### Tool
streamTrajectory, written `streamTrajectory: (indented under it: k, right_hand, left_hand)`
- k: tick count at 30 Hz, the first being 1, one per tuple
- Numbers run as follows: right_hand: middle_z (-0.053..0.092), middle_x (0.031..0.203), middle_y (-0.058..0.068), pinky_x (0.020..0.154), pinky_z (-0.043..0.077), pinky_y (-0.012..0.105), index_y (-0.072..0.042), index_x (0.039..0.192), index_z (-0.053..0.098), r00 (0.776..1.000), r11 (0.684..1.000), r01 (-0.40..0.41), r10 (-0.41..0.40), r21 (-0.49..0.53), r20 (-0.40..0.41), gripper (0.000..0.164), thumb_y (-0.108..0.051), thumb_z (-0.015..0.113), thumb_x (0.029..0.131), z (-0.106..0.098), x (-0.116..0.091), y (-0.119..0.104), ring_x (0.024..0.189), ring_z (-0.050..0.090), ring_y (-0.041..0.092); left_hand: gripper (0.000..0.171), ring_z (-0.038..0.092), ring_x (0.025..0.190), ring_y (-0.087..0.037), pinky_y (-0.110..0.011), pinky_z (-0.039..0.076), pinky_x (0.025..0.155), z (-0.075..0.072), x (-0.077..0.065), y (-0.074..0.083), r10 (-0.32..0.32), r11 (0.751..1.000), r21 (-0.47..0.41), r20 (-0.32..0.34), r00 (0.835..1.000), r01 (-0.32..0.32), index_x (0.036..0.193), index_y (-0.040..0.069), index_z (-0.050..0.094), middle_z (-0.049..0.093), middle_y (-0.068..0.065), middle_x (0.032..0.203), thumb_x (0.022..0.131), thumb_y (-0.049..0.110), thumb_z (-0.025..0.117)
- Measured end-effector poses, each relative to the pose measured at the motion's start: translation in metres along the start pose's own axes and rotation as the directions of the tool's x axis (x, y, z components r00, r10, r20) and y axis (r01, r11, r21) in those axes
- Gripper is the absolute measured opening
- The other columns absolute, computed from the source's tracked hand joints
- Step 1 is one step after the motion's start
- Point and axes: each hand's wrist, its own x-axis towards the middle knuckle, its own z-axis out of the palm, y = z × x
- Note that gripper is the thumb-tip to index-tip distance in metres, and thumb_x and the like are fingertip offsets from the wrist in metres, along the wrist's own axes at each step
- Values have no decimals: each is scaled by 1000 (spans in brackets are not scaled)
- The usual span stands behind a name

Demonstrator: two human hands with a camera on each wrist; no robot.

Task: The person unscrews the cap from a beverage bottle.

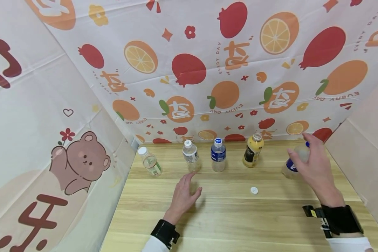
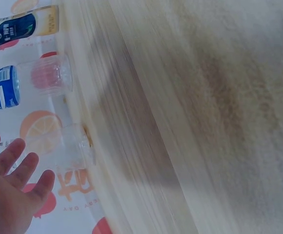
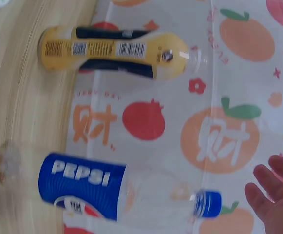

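Observation:
My right hand (image 1: 316, 168) is raised beside a Pepsi bottle (image 3: 83, 187) with a blue cap, its fingers spread. In the right wrist view the fingers (image 3: 273, 183) are apart from that blue cap (image 3: 209, 204). My left hand (image 1: 183, 196) is extended over the table, fingers loosely straight and holding nothing. Nearest to it stands a clear bottle with a white cap (image 1: 191, 155). To the right of that is a clear bottle with a blue label (image 1: 218, 155). A yellow bottle (image 1: 253, 150) stands farther right; its clear neck shows no cap in the right wrist view.
A loose white cap (image 1: 254, 190) lies on the wooden table (image 1: 226, 224). At the far left stands another clear bottle with a white cap and green label (image 1: 151, 162). A fruit-printed cloth (image 1: 189, 70) hangs behind the bottles, with cloth walls on both sides.

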Motion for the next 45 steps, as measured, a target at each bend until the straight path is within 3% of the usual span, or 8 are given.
streamTrajectory:
  k: [7,16,23,32,38,41,45]
  right_hand:
    - [35,155,33,122,22,62,7,155,34,997,999,-23,20,-34,-80,72,-30,65,101,-8,1,23,142,32,52]
    - [25,160,36,119,20,69,4,161,20,981,980,-194,194,-33,-8,82,-32,64,102,-7,-8,54,145,26,56]
    - [20,164,34,105,30,78,0,164,12,945,947,-321,321,-24,63,85,-39,59,104,-2,-13,70,142,30,60]
    - [-5,171,21,114,16,76,-12,165,-9,886,878,-458,439,139,151,103,-45,64,100,13,-17,83,152,8,53]
    - [-6,171,19,118,11,70,-15,165,-12,876,855,-482,462,189,141,108,-44,67,98,24,-16,84,153,4,51]
    - [1,170,26,117,15,72,-9,165,-7,879,861,-476,462,181,116,106,-42,68,98,28,-17,84,152,10,54]
    - [21,160,39,109,29,76,1,163,7,877,866,-480,474,139,76,96,-39,67,99,33,-18,84,143,29,60]
  left_hand:
    - [66,59,124,-35,-56,51,100,-3,-1,-5,3,1000,9,-23,1000,-2,143,5,53,61,-15,137,88,32,77]
    - [66,61,122,-36,-57,53,96,-4,-3,-5,23,1000,3,-46,999,-22,142,4,54,62,-16,134,87,30,78]
    - [65,62,118,-35,-55,55,93,-3,-4,-7,37,999,25,-62,997,-36,140,1,55,63,-16,131,86,29,78]
    - [63,62,120,-35,-54,54,97,-3,-6,-8,16,1000,24,-42,999,-15,140,4,56,64,-16,133,87,31,77]
    - [64,61,121,-34,-54,53,98,-3,-7,-8,10,1000,23,-36,999,-9,140,3,55,63,-16,134,88,32,77]
    - [64,61,121,-35,-55,53,97,-3,-7,-7,21,1000,22,-43,999,-20,140,2,55,63,-17,133,87,31,78]
    - [65,61,120,-36,-54,54,97,-3,-7,-6,33,999,21,-51,998,-32,139,1,55,63,-17,133,86,30,78]
